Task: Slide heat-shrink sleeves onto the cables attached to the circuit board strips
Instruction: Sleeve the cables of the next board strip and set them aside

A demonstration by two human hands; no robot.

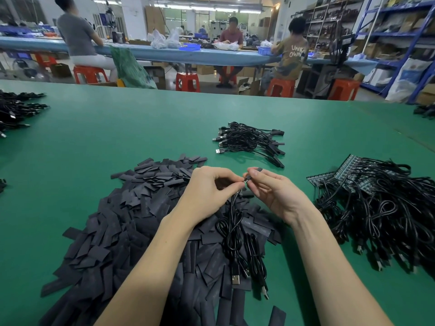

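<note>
Left hand (211,187) and right hand (270,188) pinch a cable (231,234) over the sleeves (131,208).

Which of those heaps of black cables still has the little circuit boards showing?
The big heap at the right: bare board strips poke out along its far edge. The smaller bundle beyond the hands shows only plugs and dark sleeved ends.

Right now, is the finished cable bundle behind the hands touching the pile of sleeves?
Apart. The head view shows a strip of bare green table between the finished cable bundle and the far edge of the pile of sleeves.
</note>
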